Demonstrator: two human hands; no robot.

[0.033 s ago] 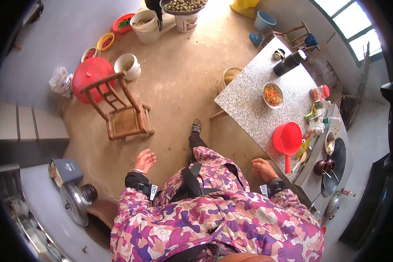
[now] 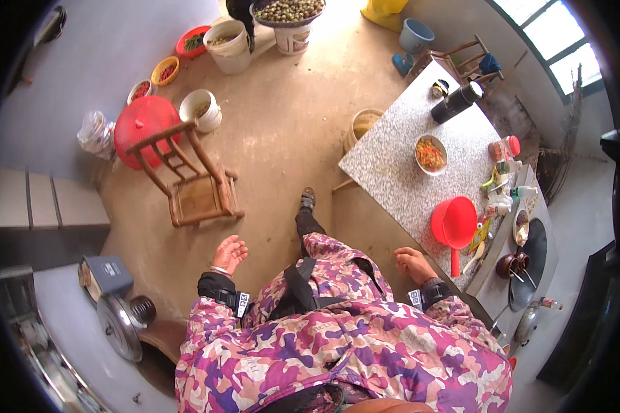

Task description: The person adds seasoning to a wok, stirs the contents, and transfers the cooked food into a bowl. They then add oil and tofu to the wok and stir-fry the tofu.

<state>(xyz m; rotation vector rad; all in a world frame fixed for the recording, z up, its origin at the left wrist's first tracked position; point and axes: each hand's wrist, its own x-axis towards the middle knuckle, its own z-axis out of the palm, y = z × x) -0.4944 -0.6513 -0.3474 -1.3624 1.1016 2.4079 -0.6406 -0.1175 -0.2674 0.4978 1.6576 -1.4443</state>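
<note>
My left hand [image 2: 230,255] hangs in the air over the floor, fingers loosely bent and apart, with nothing in it. The nearest thing to it is a wooden chair [image 2: 203,195], which it does not touch. Beside the speckled table [image 2: 382,155], my right hand [image 2: 413,264] is also empty, its fingers half curled. On the table's near corner rests a red plastic ladle [image 2: 454,224], its handle pointing toward me. Farther back on the same top are a bowl of chopped red and orange food [image 2: 430,154] and a black thermos [image 2: 456,103].
A red mesh food cover [image 2: 145,129] and a white bucket [image 2: 201,111] stand behind the chair. At right is a stove with a dark wok [image 2: 539,258], near jars [image 2: 504,148]. A counter with a metal lid [image 2: 117,327] lies left. A person's dark leg [image 2: 241,15] shows far back.
The view has shifted very slightly. My right hand's fingers look a little looser; my left hand keeps its pose.
</note>
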